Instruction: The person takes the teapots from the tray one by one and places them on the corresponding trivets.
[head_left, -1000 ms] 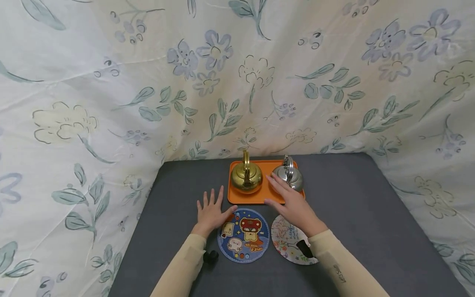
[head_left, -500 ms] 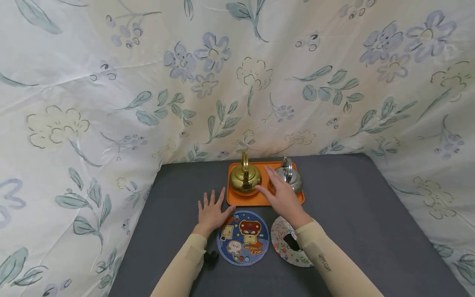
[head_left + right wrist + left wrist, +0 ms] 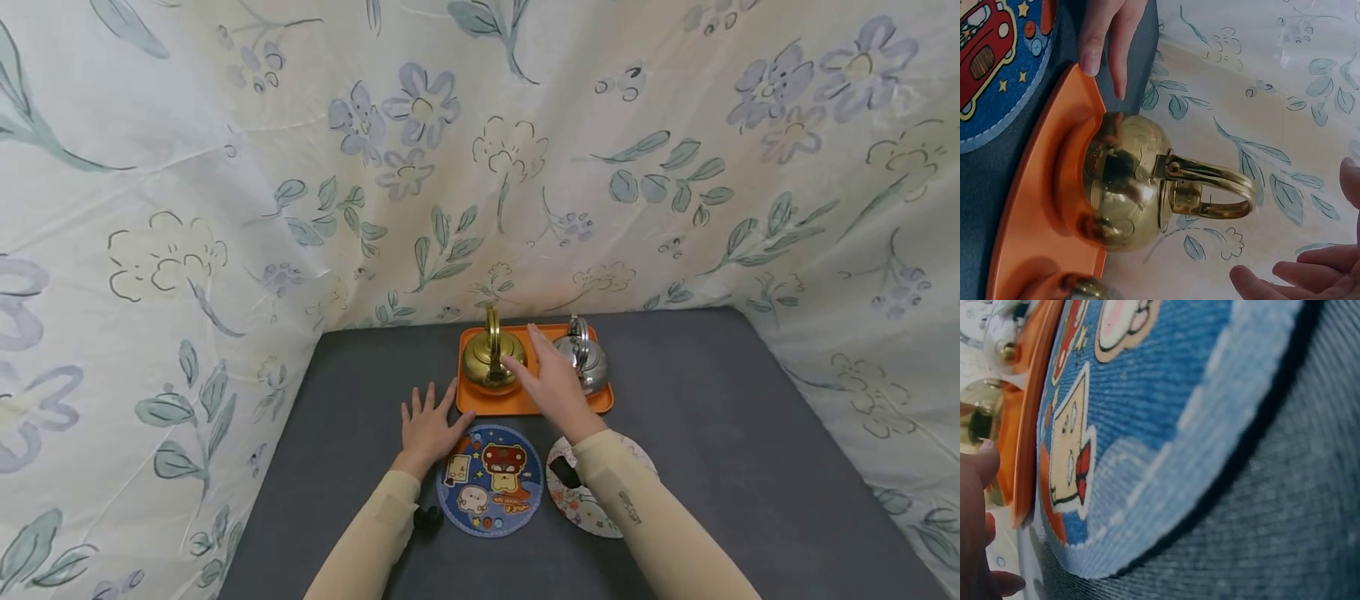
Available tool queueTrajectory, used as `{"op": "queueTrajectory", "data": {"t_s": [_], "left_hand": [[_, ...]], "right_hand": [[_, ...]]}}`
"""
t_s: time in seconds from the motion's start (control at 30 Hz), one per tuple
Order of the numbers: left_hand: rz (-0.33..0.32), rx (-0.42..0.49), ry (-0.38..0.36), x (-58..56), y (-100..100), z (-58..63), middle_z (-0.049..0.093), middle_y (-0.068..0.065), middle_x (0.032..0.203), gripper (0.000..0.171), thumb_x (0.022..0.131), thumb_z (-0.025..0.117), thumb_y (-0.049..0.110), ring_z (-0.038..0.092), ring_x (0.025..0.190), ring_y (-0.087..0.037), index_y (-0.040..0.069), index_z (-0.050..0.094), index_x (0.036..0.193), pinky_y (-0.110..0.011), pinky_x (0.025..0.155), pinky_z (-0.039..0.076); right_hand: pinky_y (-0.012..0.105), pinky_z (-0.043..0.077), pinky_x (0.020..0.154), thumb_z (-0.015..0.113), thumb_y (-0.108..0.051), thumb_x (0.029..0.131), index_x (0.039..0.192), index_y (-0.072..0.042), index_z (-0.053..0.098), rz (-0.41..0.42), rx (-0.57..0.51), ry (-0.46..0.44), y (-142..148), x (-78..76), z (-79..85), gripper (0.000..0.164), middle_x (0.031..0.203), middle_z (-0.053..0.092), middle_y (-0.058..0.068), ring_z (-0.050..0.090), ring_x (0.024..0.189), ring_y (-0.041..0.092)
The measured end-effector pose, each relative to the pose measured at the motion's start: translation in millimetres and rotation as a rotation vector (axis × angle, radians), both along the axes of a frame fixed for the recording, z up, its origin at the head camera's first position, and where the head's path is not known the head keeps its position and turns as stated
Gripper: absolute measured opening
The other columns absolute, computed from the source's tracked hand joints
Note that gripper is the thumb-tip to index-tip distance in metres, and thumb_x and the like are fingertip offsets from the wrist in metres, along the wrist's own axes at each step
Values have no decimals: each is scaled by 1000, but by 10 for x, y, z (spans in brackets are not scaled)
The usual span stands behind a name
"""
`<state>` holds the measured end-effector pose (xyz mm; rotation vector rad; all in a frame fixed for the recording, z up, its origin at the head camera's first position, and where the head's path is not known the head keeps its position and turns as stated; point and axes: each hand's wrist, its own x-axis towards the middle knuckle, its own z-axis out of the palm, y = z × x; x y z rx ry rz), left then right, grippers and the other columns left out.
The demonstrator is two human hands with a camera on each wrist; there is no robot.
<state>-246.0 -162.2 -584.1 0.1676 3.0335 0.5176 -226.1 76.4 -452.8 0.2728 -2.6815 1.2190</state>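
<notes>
A gold kettle with a raised loop handle stands on the left of an orange tray. The silver kettle stands on the tray's right side, partly behind my right hand. That hand hovers over the tray between both kettles, its fingers extended and holding nothing. In the right wrist view its fingertips are apart from the gold kettle. My left hand rests with spread fingers on the table at the tray's front left corner, its thumb over the edge of a blue round mat.
Right of the blue mat lies a pale flowered round mat, partly covered by my right sleeve. A dark grey cloth covers the table. Floral fabric hangs behind and at both sides.
My right hand has moved left and slightly away from me, off the silver kettle's front toward the gold kettle. The left hand and both kettles stay in place.
</notes>
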Motion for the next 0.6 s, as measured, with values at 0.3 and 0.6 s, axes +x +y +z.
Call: {"op": "queueTrajectory", "data": {"t_s": [0.3,0.6], "left_hand": [[-3,-18,3,-37,32,-13,23,-18,166,77,96,42,73,10,153,-49,36,24,161,-68,120,9],[5,-27,15,-48,69,-56,25,-19,165,75,96,46,71,11,153,-49,37,28,160,-69,120,11]], "right_hand": [[54,34,117,54,-59,99,158,-1,31,-30,23,-6,-128,-225,-49,86,161,34,21,36,147,37],[54,43,110,56,-58,98,155,1,36,-75,-8,-35,-261,-377,-89,85,157,41,21,48,139,38]]}}
